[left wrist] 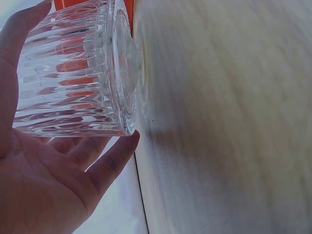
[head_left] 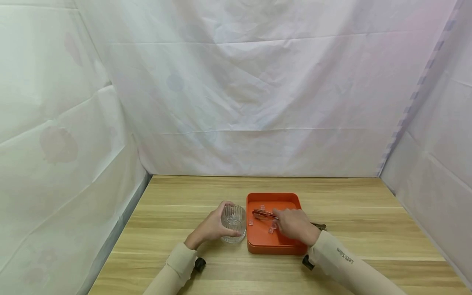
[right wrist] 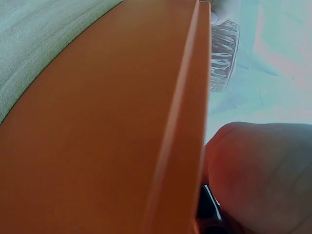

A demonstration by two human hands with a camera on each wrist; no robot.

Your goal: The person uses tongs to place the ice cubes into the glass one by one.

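My left hand holds a clear ribbed drinking glass upright on the table, thumb on the near side and fingers on the far side. In the left wrist view the glass sits between the thumb and fingers. Just right of it is an orange rectangular tray. Over this tray my right hand grips metal tongs, whose tips point left and whose other end sticks out past the tray's right side. Several small clear cubes lie on the tray floor. Whether the tongs hold a cube cannot be told.
All of this stands on a wood-grain table. White cloth hangs behind it and along both sides. A dark wrist device shows under the left sleeve, with another at the right cuff.
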